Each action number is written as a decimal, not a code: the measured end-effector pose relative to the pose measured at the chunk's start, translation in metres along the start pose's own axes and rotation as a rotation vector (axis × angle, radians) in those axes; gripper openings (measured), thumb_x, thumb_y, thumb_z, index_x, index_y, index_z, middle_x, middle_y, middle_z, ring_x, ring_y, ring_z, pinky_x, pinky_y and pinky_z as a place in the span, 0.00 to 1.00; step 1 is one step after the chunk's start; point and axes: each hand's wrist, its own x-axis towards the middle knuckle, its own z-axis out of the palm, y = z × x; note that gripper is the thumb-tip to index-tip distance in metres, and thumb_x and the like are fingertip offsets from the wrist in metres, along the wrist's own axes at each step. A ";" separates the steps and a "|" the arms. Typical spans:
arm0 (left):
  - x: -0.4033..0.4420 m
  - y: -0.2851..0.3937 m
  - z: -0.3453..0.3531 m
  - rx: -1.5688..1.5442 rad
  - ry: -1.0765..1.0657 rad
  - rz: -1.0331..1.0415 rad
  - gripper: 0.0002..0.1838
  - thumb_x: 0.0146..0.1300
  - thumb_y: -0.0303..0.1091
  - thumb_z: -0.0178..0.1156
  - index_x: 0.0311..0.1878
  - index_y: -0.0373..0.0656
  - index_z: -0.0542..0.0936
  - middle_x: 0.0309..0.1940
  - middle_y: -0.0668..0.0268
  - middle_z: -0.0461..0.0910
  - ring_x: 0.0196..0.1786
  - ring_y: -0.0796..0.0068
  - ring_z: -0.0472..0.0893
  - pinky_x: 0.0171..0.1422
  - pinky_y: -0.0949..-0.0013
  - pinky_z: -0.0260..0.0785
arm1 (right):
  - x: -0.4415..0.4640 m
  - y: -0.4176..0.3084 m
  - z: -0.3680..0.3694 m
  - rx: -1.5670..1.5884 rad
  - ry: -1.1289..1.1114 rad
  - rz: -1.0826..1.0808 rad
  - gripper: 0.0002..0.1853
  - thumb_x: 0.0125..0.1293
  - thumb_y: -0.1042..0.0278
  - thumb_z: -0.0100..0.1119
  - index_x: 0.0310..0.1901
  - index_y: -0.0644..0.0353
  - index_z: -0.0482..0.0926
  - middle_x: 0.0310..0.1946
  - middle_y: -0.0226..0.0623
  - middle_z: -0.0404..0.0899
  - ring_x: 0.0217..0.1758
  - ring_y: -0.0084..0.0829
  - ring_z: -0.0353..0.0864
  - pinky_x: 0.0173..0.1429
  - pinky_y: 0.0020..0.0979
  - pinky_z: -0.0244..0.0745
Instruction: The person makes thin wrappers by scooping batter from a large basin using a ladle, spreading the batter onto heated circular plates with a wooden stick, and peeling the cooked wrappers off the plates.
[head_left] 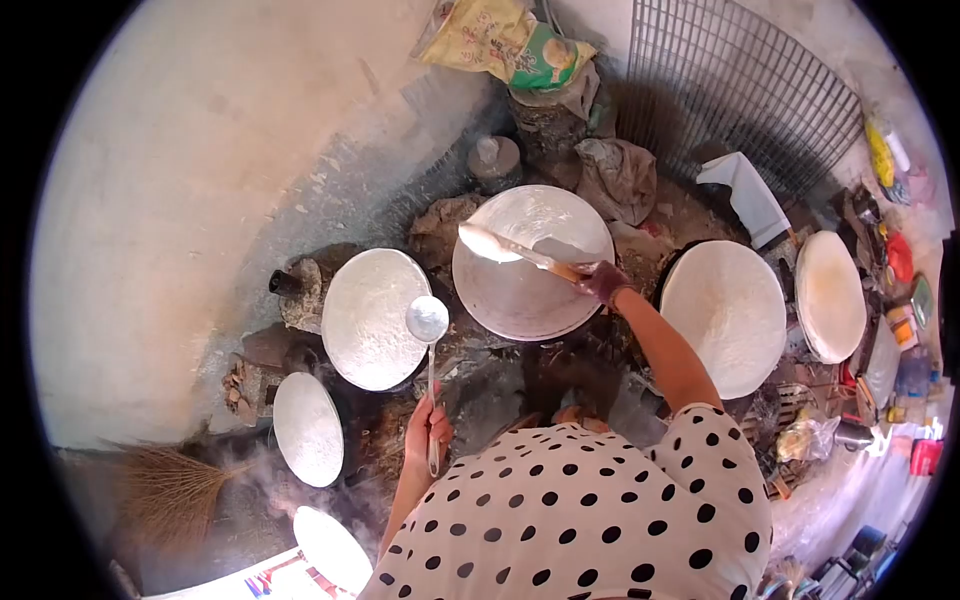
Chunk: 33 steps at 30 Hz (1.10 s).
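Observation:
My left hand (428,428) is closed around the handle of a metal ladle (427,319). The ladle's round bowl points up and overlaps the edge of a white-coated round griddle (365,345). In a dark purple glove, my right hand (602,283) grips a wooden spatula (535,258) by its handle end. The spatula's broad end is coated white and lies over the middle griddle (530,318). White batter covers that griddle's upper part, while its lower part looks greyer and bare. I cannot tell whether the spatula touches the surface.
More white-covered round griddles stand at right (735,330), far right (832,300) and lower left (309,430). A straw broom (175,490) leans at left. Sacks (510,40), a metal grid (740,90) and a capped pot (494,162) are at the back. Clutter lines the right side.

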 end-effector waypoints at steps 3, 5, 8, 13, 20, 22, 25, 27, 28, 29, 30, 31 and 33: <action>0.002 0.002 0.002 -0.002 -0.017 0.016 0.19 0.74 0.37 0.43 0.65 0.52 0.66 0.20 0.75 0.62 0.15 0.85 0.62 0.19 0.79 0.54 | 0.008 0.010 -0.025 0.287 -0.001 -0.021 0.20 0.60 0.53 0.60 0.55 0.41 0.79 0.41 0.38 0.84 0.40 0.37 0.83 0.47 0.33 0.77; -0.001 0.003 0.000 0.018 -0.003 0.020 0.19 0.74 0.37 0.43 0.65 0.52 0.66 0.20 0.75 0.62 0.15 0.85 0.62 0.19 0.78 0.55 | 0.020 0.005 -0.016 0.073 0.031 0.146 0.20 0.59 0.54 0.60 0.55 0.38 0.79 0.40 0.38 0.84 0.40 0.37 0.83 0.47 0.34 0.77; 0.004 0.003 -0.002 0.011 0.008 0.022 0.19 0.74 0.37 0.43 0.65 0.52 0.66 0.20 0.75 0.62 0.15 0.85 0.61 0.20 0.79 0.55 | 0.015 -0.026 -0.027 -0.134 -0.079 0.278 0.17 0.60 0.52 0.58 0.53 0.34 0.80 0.38 0.40 0.83 0.41 0.40 0.83 0.47 0.36 0.77; -0.004 0.000 -0.002 -0.071 -0.002 0.041 0.19 0.73 0.36 0.43 0.66 0.51 0.66 0.20 0.75 0.62 0.15 0.85 0.60 0.20 0.79 0.54 | 0.024 -0.006 -0.038 0.064 -0.043 0.037 0.19 0.57 0.63 0.62 0.53 0.46 0.81 0.48 0.40 0.82 0.47 0.37 0.82 0.53 0.33 0.75; -0.011 -0.013 0.001 -0.040 0.085 0.060 0.18 0.74 0.38 0.43 0.64 0.51 0.67 0.21 0.79 0.62 0.16 0.89 0.61 0.19 0.81 0.55 | 0.007 -0.028 -0.029 -0.218 -0.036 0.029 0.20 0.58 0.65 0.61 0.53 0.39 0.80 0.46 0.36 0.83 0.44 0.40 0.83 0.51 0.35 0.76; -0.020 -0.018 0.004 -0.074 0.094 0.081 0.18 0.74 0.37 0.43 0.65 0.51 0.66 0.19 0.77 0.61 0.15 0.87 0.60 0.19 0.80 0.54 | -0.003 0.006 -0.034 -0.058 -0.136 -0.298 0.21 0.57 0.65 0.62 0.54 0.41 0.80 0.46 0.39 0.82 0.43 0.40 0.83 0.51 0.35 0.76; -0.029 -0.029 0.000 -0.101 0.104 0.100 0.19 0.74 0.35 0.42 0.66 0.52 0.66 0.18 0.76 0.59 0.15 0.85 0.60 0.19 0.79 0.53 | 0.005 -0.004 -0.050 -0.079 -0.092 -0.175 0.22 0.58 0.61 0.60 0.56 0.39 0.78 0.46 0.40 0.82 0.46 0.42 0.81 0.53 0.37 0.75; -0.032 -0.039 -0.003 -0.101 0.108 0.101 0.19 0.74 0.36 0.43 0.66 0.52 0.66 0.18 0.76 0.59 0.15 0.85 0.60 0.19 0.79 0.53 | 0.009 -0.039 -0.059 -0.061 -0.077 0.121 0.22 0.61 0.60 0.55 0.59 0.36 0.75 0.47 0.41 0.81 0.49 0.42 0.80 0.56 0.40 0.74; -0.032 -0.042 -0.003 -0.160 0.130 0.074 0.19 0.73 0.36 0.43 0.66 0.52 0.66 0.18 0.76 0.59 0.15 0.85 0.60 0.19 0.79 0.53 | 0.009 -0.037 -0.052 -0.053 -0.085 0.120 0.22 0.61 0.60 0.55 0.59 0.36 0.75 0.47 0.41 0.81 0.49 0.42 0.80 0.56 0.40 0.74; -0.034 -0.045 -0.004 -0.221 0.150 0.047 0.19 0.73 0.36 0.43 0.66 0.52 0.66 0.18 0.76 0.59 0.15 0.85 0.60 0.19 0.79 0.53 | 0.011 -0.034 -0.044 -0.142 -0.140 0.047 0.21 0.62 0.60 0.55 0.59 0.35 0.75 0.48 0.41 0.80 0.49 0.42 0.80 0.56 0.39 0.74; -0.037 -0.048 -0.005 -0.224 0.157 0.051 0.19 0.73 0.36 0.43 0.66 0.52 0.66 0.18 0.76 0.59 0.15 0.85 0.60 0.19 0.79 0.53 | 0.013 -0.032 -0.039 -0.233 -0.194 -0.029 0.21 0.63 0.59 0.54 0.59 0.35 0.75 0.48 0.41 0.80 0.49 0.41 0.80 0.56 0.39 0.75; -0.043 -0.054 -0.007 -0.221 0.151 0.068 0.19 0.74 0.37 0.42 0.66 0.52 0.66 0.19 0.77 0.61 0.15 0.86 0.60 0.19 0.80 0.54 | -0.001 -0.027 -0.045 -0.261 -0.129 -0.221 0.21 0.62 0.58 0.57 0.58 0.36 0.76 0.49 0.40 0.81 0.50 0.42 0.80 0.56 0.37 0.75; -0.055 -0.063 -0.010 -0.214 0.148 0.105 0.18 0.75 0.37 0.40 0.66 0.52 0.65 0.19 0.77 0.61 0.15 0.86 0.61 0.19 0.79 0.55 | -0.002 0.031 -0.046 -0.172 -0.179 -0.333 0.21 0.61 0.58 0.59 0.58 0.37 0.76 0.48 0.39 0.81 0.50 0.42 0.80 0.56 0.36 0.74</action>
